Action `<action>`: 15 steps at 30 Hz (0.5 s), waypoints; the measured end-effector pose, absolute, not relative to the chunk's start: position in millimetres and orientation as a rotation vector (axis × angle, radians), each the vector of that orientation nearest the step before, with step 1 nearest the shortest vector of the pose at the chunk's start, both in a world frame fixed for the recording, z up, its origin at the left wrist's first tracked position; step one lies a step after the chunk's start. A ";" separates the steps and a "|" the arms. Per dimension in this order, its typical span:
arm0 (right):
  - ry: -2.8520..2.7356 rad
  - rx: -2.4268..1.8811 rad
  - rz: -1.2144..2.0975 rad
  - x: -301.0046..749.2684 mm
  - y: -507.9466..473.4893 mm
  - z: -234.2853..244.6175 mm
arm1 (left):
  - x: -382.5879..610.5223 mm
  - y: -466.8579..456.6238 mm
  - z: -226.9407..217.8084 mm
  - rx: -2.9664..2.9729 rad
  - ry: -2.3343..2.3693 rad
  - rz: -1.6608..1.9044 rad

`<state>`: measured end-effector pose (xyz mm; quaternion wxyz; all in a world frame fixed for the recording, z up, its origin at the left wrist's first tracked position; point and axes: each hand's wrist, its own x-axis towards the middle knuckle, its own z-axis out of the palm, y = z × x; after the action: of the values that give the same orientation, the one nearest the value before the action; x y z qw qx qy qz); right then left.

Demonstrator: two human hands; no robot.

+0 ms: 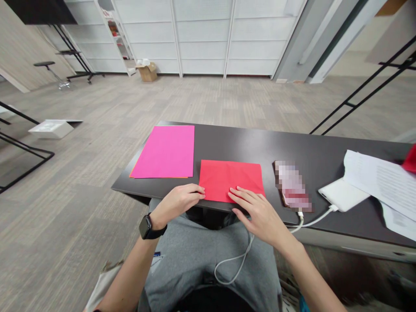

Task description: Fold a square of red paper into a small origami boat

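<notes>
A sheet of red paper (227,175), which looks folded in half, lies at the table's near edge. My left hand (180,199), with a black watch on its wrist, has its fingers together on the lower left corner of the red paper and appears to pinch it. Spread over the paper's lower right part, my right hand (256,212) rests with fingers apart and the thumb off the near edge. Pink paper (165,151) lies to the left, with a thin orange edge showing beneath it.
The dark table (240,143) ends on the left beyond the pink paper. To the right are a phone (292,186) on a white cable, a white power bank (344,195) and printed sheets (380,177). A cable loop (234,268) hangs over my lap.
</notes>
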<state>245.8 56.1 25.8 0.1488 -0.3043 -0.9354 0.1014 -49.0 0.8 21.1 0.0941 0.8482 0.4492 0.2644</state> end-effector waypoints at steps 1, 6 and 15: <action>-2.690 -0.879 0.286 245.7 56.1 26.0 | -50.1 1.6 19.5 2.513 1.319 0.784; -2.707 -0.891 0.271 244.0 54.8 24.2 | -50.4 -4.6 22.4 2.533 1.321 0.776; -2.744 -0.927 0.332 241.1 53.5 37.8 | 24.5 26.7 46.3 2.655 1.673 0.544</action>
<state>241.1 53.5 37.8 0.1128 -0.3159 -0.9352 0.1131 24.5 26.7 46.3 -0.0217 0.8335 0.5251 0.1707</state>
